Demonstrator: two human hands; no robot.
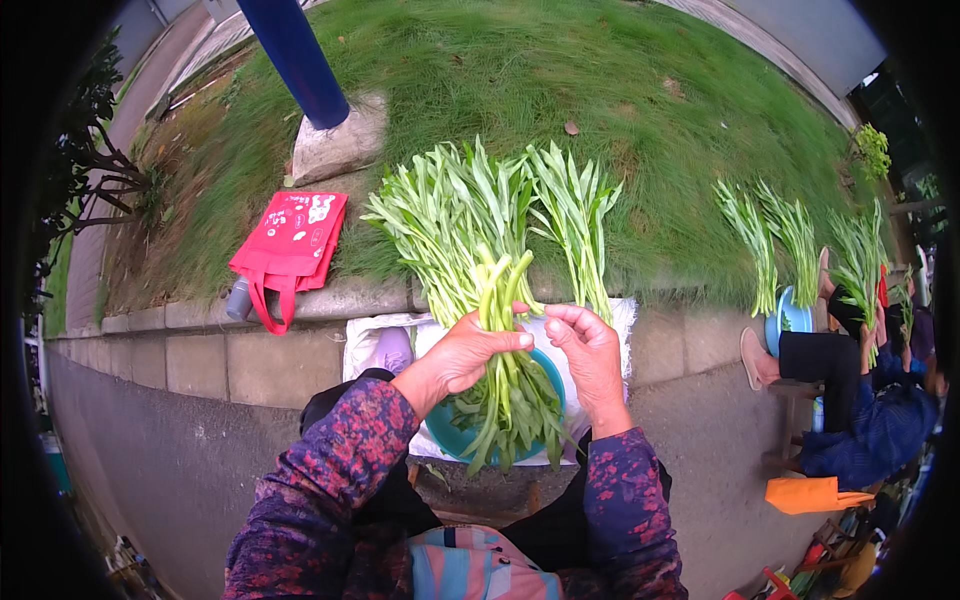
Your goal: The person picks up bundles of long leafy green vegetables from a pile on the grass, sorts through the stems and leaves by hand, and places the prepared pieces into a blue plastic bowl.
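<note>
The person's lap, covered by a pink-and-blue checked cloth garment [485,570], lies nearest the camera, with two dark purple, pink-flowered sleeves [345,440] reaching away on either side of it. The left hand [462,355] has its thumb and fingers wrapped around a bunch of long, pale-green stems with narrow leaves [507,390]. The right hand [590,365] is just to the right of that bunch, thumb and forefinger brought close together; whether something thin is between them, I cannot tell.

The bunch is held above a round teal plastic basin [447,437], its long axis running roughly away from the person: bare stem ends rise past the left hand on the far side, and leaves hang on the near side, over the basin. The left hand is the nearer, being in contact; the stem ends lie to the left of the right hand's fingertips.

The basin stands on a white woven sheet [624,330], whose right edge shows beyond the right hand. Past the sheet's far edge, a large heap of leafy green stems [450,225] lies across the pale stone kerb [370,297] onto the grass, with a smaller separate green bunch [578,220] beside it, to the right.
</note>
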